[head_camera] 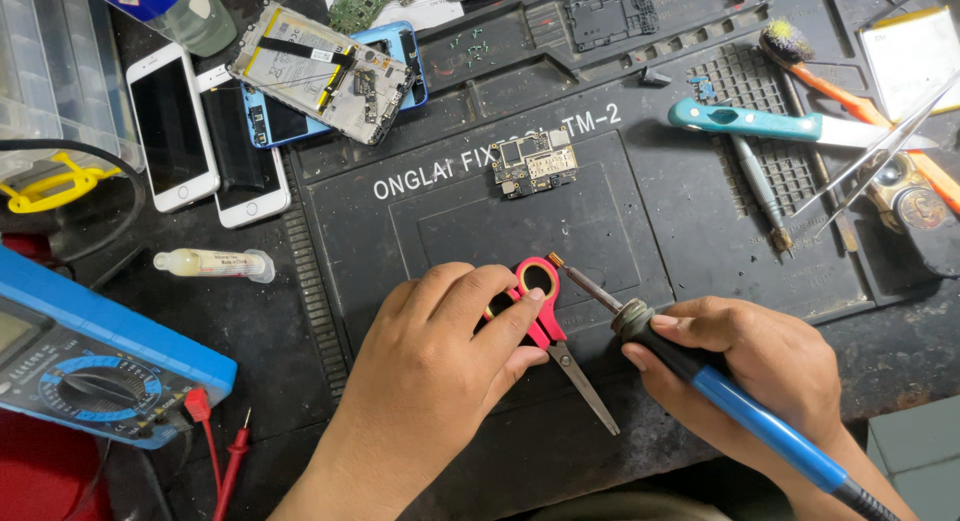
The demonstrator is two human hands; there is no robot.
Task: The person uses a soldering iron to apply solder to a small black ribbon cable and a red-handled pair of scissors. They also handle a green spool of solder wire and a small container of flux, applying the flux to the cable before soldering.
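Left hand at lower centre, fingers clamped on the red handles of small scissors lying on the dark repair mat, blades pointing lower right; right hand has fingers wrapped tight round a blue-handled soldering iron, its tip just beside the scissors' upper handle loop. Bare circuit board sits apart above, centre of mat; two white phones upper left, multimeter at left edge. Risk, as I judge it: a hot tip this near could scorch the plastic handle or the left fingers if either hand slips, and the cord trailing lower right could tug the iron off line.
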